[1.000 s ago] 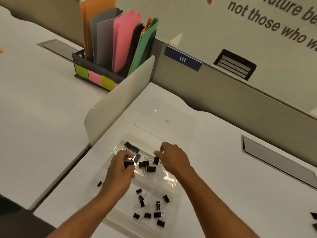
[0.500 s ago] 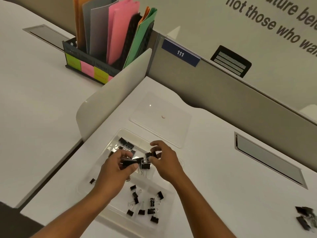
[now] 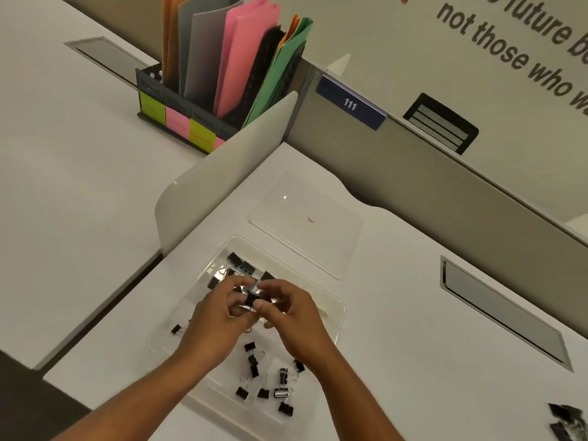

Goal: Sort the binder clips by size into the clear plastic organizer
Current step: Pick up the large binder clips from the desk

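Note:
A clear plastic organizer (image 3: 334, 308) lies on the white desk in front of me. My left hand (image 3: 219, 319) and my right hand (image 3: 291, 316) meet above its middle, fingers of both pinching black binder clips (image 3: 251, 297) between them. Larger clips (image 3: 241, 264) lie in the far compartment. Several small clips (image 3: 264, 380) lie in the near compartment. One small clip (image 3: 176, 329) sits at the organizer's left edge. Whether the held clips are one or two I cannot tell.
The organizer's clear lid (image 3: 307, 222) lies flat behind it. A loose pile of clips (image 3: 569, 420) sits at the desk's right edge. A white divider (image 3: 222, 183) stands to the left, a file holder with coloured folders (image 3: 222, 74) beyond. A grey cable hatch (image 3: 499, 308) is on the right.
Both hands have drawn together over the organizer's middle, each bringing a clip, and now work the clips between their fingertips. The camera has shifted a little.

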Demonstrator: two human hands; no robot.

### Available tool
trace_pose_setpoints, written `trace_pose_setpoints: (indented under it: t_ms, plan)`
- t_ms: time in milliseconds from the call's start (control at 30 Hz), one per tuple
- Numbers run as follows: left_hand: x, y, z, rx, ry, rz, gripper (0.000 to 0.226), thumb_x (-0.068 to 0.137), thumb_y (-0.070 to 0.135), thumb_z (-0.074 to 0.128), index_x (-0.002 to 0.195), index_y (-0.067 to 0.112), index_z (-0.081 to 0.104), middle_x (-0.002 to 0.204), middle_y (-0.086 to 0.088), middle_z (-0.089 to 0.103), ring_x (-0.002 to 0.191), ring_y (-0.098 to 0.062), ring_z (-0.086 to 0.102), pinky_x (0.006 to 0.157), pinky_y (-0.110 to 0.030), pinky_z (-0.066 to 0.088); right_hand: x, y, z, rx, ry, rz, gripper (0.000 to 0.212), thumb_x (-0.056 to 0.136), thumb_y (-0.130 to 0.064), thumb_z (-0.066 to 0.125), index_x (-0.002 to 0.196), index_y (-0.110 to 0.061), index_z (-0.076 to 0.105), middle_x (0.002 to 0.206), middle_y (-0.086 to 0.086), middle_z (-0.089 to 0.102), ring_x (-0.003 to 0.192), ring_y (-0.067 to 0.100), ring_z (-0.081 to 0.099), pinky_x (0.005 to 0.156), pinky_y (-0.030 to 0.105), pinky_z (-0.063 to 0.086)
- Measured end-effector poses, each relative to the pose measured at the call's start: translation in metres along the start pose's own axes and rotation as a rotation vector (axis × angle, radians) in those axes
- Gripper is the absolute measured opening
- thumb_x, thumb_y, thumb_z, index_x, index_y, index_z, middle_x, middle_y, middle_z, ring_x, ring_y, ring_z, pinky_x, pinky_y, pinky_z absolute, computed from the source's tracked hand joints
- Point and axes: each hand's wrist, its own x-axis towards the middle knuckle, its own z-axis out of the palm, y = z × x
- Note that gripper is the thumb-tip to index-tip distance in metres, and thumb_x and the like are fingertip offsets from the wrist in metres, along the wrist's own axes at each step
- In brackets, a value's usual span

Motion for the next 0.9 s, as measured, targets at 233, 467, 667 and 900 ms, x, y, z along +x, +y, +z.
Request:
trace_pose_setpoints:
  t_ms: [233, 467, 667, 900]
  plan:
    - [-0.002, 0.0, 0.004, 0.008, 0.034, 0.009, 0.046, 0.085, 0.014, 0.085, 0.115, 0.04, 0.06, 0.101, 0.003, 0.063, 0.09, -0.018, 0.073, 0.071, -0.024, 0.052, 0.001, -0.002, -0.013, -0.098, 0.244, -0.041, 0.012, 0.093, -0.021, 0.074, 0.099, -0.031, 0.075, 0.092, -0.016, 0.076, 0.088, 0.003, 0.07, 0.071, 0.016, 0.055]
    - [-0.003, 0.002, -0.001, 0.09, 0.077, 0.036, 0.042, 0.093, 0.007, 0.072, 0.115, 0.04, 0.059, 0.103, 0.005, 0.065, 0.09, -0.011, 0.069, 0.064, -0.012, 0.05, 0.02, 0.015, -0.014, -0.709, 0.146, -0.165, 0.02, 0.1, -0.016, 0.067, 0.109, -0.03, 0.078, 0.105, -0.011, 0.074, 0.108, 0.014, 0.057, 0.09, 0.028, 0.049]
    - [-0.009, 0.001, 0.003, 0.117, 0.073, 0.056, 0.042, 0.094, 0.005, 0.068, 0.115, 0.04, 0.06, 0.103, 0.008, 0.063, 0.089, -0.004, 0.065, 0.065, -0.013, 0.049, 0.021, 0.02, -0.009, -0.759, 0.079, -0.154, 0.021, 0.103, -0.018, 0.064, 0.113, -0.031, 0.078, 0.112, -0.005, 0.075, 0.108, 0.02, 0.063, 0.099, 0.043, 0.05]
    - [-0.02, 0.007, 0.019, 0.102, 0.049, 0.098, 0.041, 0.094, 0.007, 0.068, 0.118, 0.039, 0.06, 0.105, 0.01, 0.064, 0.096, -0.005, 0.064, 0.07, -0.017, 0.05, -0.012, 0.015, -0.018, -0.362, 0.304, -0.164, 0.014, 0.103, -0.027, 0.061, 0.108, -0.033, 0.072, 0.105, -0.021, 0.07, 0.103, 0.004, 0.061, 0.091, 0.025, 0.048]
